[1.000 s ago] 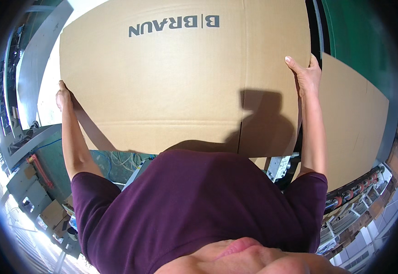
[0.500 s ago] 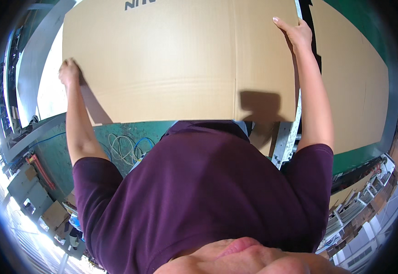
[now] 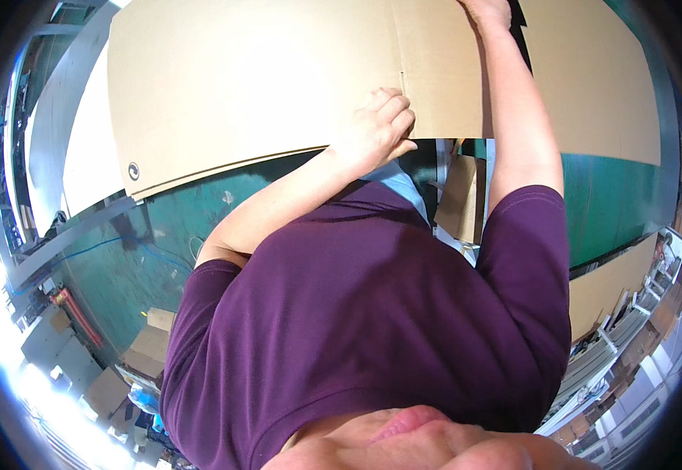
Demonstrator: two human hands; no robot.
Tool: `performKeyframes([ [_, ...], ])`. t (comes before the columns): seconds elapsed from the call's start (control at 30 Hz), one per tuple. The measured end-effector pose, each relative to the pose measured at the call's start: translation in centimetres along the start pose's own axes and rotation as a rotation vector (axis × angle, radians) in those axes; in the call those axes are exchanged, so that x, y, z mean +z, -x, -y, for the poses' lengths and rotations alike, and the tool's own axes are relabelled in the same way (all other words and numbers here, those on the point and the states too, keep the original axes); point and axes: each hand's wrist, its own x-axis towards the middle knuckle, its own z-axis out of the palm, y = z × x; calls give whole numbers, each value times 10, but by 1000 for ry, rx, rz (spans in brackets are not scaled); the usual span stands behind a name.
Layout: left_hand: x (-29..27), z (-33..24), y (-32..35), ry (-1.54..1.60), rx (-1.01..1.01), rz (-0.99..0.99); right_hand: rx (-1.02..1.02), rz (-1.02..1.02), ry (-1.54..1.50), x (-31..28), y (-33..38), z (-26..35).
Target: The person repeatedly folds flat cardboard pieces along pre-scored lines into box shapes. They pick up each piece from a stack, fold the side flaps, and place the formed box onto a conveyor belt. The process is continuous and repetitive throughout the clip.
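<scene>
A wide brown cardboard sheet [image 3: 239, 86] with a crease near its right side lies in front of my body. My left hand [image 3: 380, 125] crosses my front and grips the sheet's near edge, fingers curled on top and the thumb at the edge. Along the near left edge a second layer shows just beneath. My right hand [image 3: 491, 11] reaches far to the sheet's right edge; the top of the picture cuts it off, so its fingers are mostly hidden.
Another large cardboard sheet [image 3: 591, 86] lies at the right, over a green surface [image 3: 611, 204]. Grey metal framing [image 3: 82, 227] runs at the left. A blue cable [image 3: 114, 240] crosses the green floor [image 3: 145, 274]. A folded cardboard piece [image 3: 458, 200] stands right of my waist.
The cardboard's near edge now lies farther from my body. My left hand left its left edge for the middle of the near edge. My right hand moved farther away. A round printed mark now shows.
</scene>
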Motion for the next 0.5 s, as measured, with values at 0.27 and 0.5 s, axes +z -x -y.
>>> performKeyframes([
  [0.27,-3,-1,-29,-254,215,193,-278,-69,165,1,-28,-56],
  [0.5,-8,1,-30,-180,159,122,-43,-277,843,-113,-114,-217],
])
